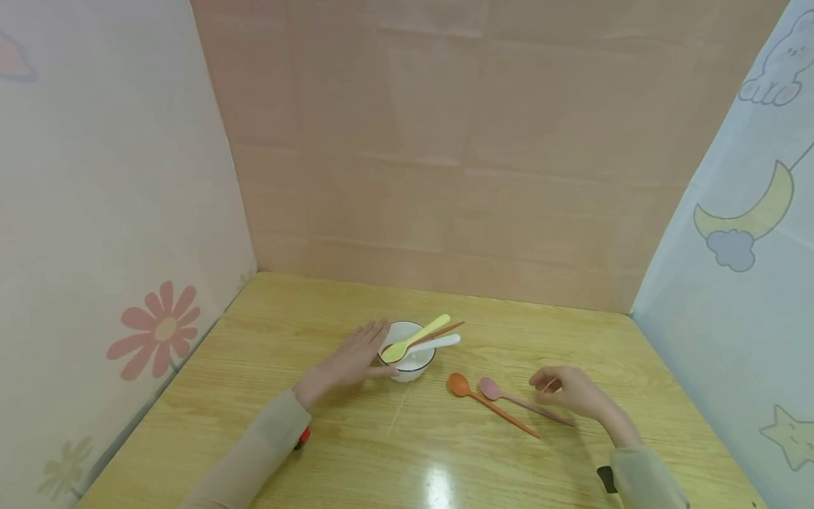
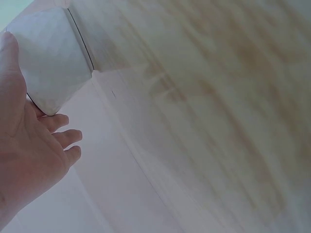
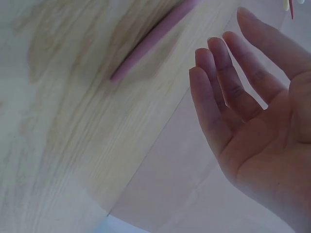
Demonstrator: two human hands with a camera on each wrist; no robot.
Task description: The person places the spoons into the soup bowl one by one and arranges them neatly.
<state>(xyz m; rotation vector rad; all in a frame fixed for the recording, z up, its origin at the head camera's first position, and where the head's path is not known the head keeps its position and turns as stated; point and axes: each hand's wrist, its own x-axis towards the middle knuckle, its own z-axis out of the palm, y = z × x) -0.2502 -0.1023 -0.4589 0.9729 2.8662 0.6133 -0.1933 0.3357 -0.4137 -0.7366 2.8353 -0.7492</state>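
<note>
A white bowl with a dark rim stands on the table, holding a yellow spoon, a white spoon and an orange-brown utensil whose lower end is hidden. My left hand rests against the bowl's left side, fingers extended along the rim and thumb at the front. In the left wrist view the bowl wall touches that hand. Right of the bowl lie an orange spoon and a pink spoon, side by side. My right hand, fingers loosely bent, hovers over the pink handle, holding nothing.
The wooden table ends at a plain tan backdrop. Patterned pale cloths hang at the left and right. A small red-and-black item shows beside the left sleeve, and a dark piece beside the right sleeve.
</note>
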